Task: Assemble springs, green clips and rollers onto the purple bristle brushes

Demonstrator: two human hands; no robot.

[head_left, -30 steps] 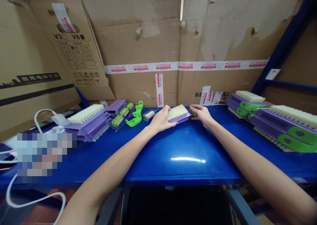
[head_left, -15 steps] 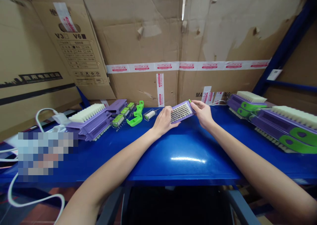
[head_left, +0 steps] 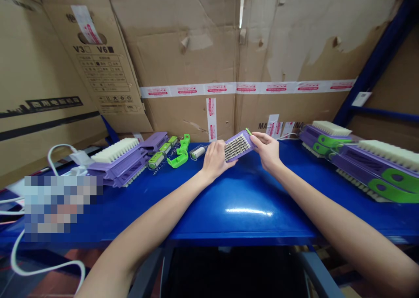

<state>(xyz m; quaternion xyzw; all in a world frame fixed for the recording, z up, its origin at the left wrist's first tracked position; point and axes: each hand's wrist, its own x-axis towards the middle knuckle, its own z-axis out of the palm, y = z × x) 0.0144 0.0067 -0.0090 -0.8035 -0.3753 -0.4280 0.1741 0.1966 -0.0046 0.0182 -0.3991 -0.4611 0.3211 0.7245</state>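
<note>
A purple brush [head_left: 238, 145] with rows of pale tufts is tilted above the blue tabletop, its bristle side toward me. My left hand [head_left: 214, 159] is closed round the brush's left end, with the thumb along the lower edge. At the upper right corner, my right hand [head_left: 266, 149] has its thumb and fingertips closed on the brush's end, just beside a small green piece [head_left: 248, 131]. The back of the brush is hidden. Behind my left hand lies a small clear-cased part [head_left: 197, 153] with a white middle.
On the left sit stacked purple brushes [head_left: 118, 160], green-ended parts [head_left: 156, 160], a bright green handle [head_left: 179, 159] and dark springs. More purple brushes [head_left: 376, 162] with green handles line the right. White cables [head_left: 49, 267] hang at the left edge. Cardboard [head_left: 190, 57] walls the back.
The brush has tilted a little, its right end rising. The green piece at that end shows more, and my right fingertips sit slightly lower against the corner. My left hand stays nearly in place.
</note>
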